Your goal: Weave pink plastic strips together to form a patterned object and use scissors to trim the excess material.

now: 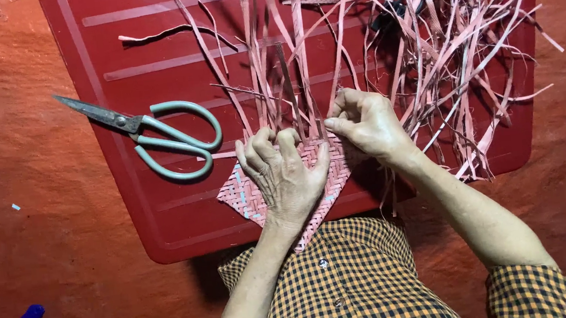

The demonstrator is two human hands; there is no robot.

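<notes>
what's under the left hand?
The left hand presses flat on a pink woven mat, which lies on the red tray. The mat's middle is hidden by the hand; the right hand pinches a strip at its upper edge.

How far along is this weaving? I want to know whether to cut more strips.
Done: a small woven pink patch. In hand: the left hand presses it flat while the right hand pinches a strip. Left: most loose strips remain unwoven; the scissors lie unused.
</notes>
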